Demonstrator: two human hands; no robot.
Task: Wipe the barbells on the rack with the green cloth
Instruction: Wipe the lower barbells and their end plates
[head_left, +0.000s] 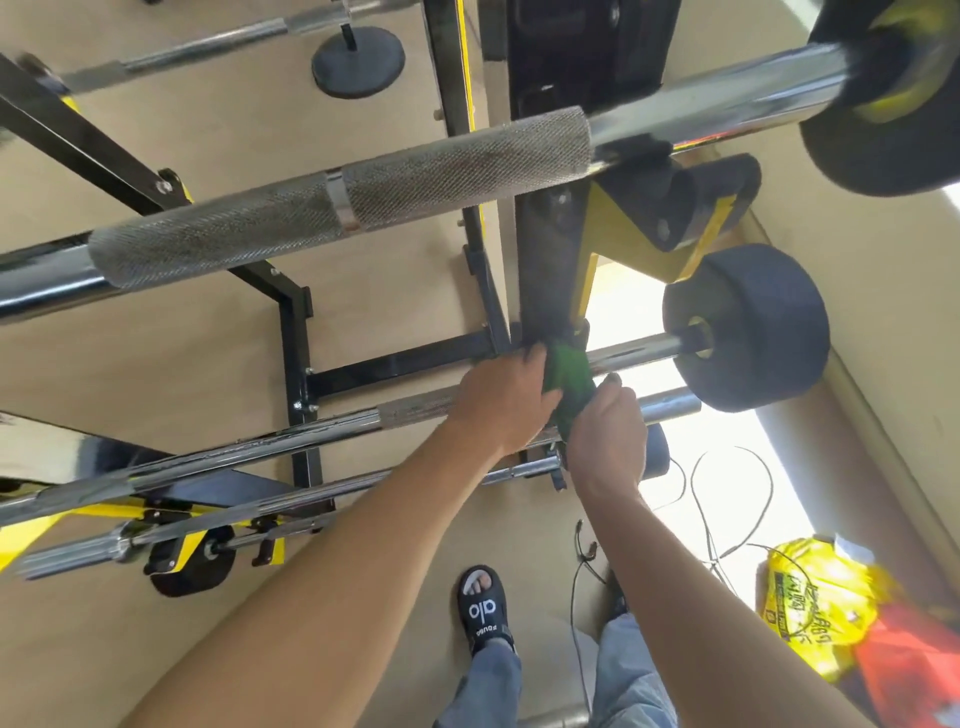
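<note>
A green cloth (570, 378) is bunched between my two hands at a lower chrome barbell (332, 426) on the black and yellow rack (550, 249). My left hand (501, 397) grips the cloth from the left, fingers curled round it. My right hand (605, 428) pinches the cloth's lower part from the right. Closest to the camera, a thick knurled barbell (337, 208) crosses the view, with a black weight (883, 93) at its right end. Another bar with a black weight (748, 327) runs just behind the cloth.
More chrome bars (171, 519) lie on the rack low at the left. Black cables (722, 499) trail on the tan floor to the right, beside yellow and red bags (826, 597). My sandalled foot (483, 605) stands below. A round black base (358, 60) sits far up.
</note>
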